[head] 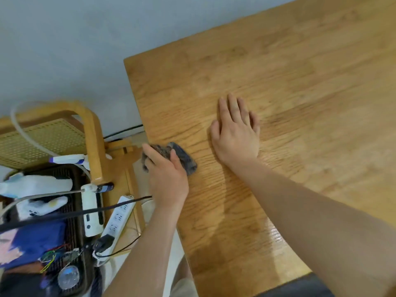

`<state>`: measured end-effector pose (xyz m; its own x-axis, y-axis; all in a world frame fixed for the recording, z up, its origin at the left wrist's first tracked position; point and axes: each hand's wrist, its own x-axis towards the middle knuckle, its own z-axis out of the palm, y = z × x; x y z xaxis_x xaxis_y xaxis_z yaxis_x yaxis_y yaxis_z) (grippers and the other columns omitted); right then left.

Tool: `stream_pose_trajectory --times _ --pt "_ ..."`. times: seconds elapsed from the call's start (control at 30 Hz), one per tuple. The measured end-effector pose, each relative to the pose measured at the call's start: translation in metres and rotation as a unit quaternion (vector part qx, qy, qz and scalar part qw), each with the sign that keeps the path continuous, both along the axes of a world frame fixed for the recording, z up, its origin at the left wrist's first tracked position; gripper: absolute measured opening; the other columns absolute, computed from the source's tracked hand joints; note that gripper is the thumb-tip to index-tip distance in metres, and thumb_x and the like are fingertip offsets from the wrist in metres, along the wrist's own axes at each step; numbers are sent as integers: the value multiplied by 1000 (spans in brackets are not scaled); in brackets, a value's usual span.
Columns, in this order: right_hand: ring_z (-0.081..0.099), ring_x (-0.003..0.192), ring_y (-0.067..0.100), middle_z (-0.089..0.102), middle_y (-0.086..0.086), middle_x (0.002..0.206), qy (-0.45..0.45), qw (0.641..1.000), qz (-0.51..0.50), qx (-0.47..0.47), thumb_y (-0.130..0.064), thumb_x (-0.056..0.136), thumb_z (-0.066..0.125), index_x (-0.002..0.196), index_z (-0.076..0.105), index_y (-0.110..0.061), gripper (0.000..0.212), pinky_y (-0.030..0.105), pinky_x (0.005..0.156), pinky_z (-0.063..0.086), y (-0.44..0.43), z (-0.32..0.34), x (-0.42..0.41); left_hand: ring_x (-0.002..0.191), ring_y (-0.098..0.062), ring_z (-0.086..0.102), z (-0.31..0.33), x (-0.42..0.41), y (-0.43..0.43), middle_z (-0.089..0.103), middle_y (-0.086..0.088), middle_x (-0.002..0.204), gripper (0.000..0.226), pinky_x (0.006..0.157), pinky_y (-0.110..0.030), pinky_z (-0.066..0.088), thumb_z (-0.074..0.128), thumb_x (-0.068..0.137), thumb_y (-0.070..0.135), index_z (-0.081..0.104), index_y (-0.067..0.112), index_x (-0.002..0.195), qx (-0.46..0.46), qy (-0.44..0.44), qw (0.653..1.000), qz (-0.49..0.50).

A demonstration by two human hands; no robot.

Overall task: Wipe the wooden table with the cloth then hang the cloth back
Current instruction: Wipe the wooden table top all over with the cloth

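The big wooden table [300, 82] lies under both hands, with a darker wet patch running from the grip back toward the person. A wooden chair [92, 129] stands just left of the gripping hand, and a white power strip [116, 219] lies left of that hand's wrist. The right hand [235, 131] rests flat on the wood, fingers straight, a little right of the grip. The left hand [166, 179] curls its fingers and thumb round the small dark cloth [184, 155], bunched up on the table's left edge.
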<state>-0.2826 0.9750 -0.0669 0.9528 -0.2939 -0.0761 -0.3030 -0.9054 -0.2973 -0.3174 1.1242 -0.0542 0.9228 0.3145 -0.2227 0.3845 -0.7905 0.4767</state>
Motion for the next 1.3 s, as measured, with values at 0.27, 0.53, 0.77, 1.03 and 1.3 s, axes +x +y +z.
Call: stream_pose_trajectory --times 0.27,0.53,0.77,1.03,1.3 --pt "4 150 11 13 -7 162 17 1000 -3 -10 -41 96 25 153 22 -29 58 38 118 1 4 4 4 118 -39 51 -11 187 4 39 -17 144 58 86 -47 43 26 100 40 17 7 147 41 3 995 94" --pt "12 149 12 22 -7 160 18 999 -16 -34 -41 93 33 150 31 -29 58 37 116 5 0 3 11 121 -32 49 -5 275 6 46 -10 137 44 89 -42 39 24 100 40 35 15 134 11 9 995 97" --pt "14 148 12 23 -8 160 19 999 -21 -40 -42 92 32 150 30 -30 59 38 116 5 2 4 8 106 -37 58 -6 177 6 47 -13 138 55 68 -39 41 26 100 40 16 12 147 7 -15 997 72" --pt "10 149 15 19 -6 161 26 999 -13 -43 -39 97 34 152 27 -27 57 41 117 8 3 1 5 90 -37 62 -3 55 0 51 -18 133 63 55 -31 34 27 99 41 10 7 150 49 23 998 27" --pt "4 149 12 14 -9 162 38 999 17 24 -39 99 31 152 24 -28 55 41 118 5 -1 10 -1 98 -31 60 31 14 -8 54 -12 128 58 69 -35 45 38 99 23 11 21 151 5 53 994 90"
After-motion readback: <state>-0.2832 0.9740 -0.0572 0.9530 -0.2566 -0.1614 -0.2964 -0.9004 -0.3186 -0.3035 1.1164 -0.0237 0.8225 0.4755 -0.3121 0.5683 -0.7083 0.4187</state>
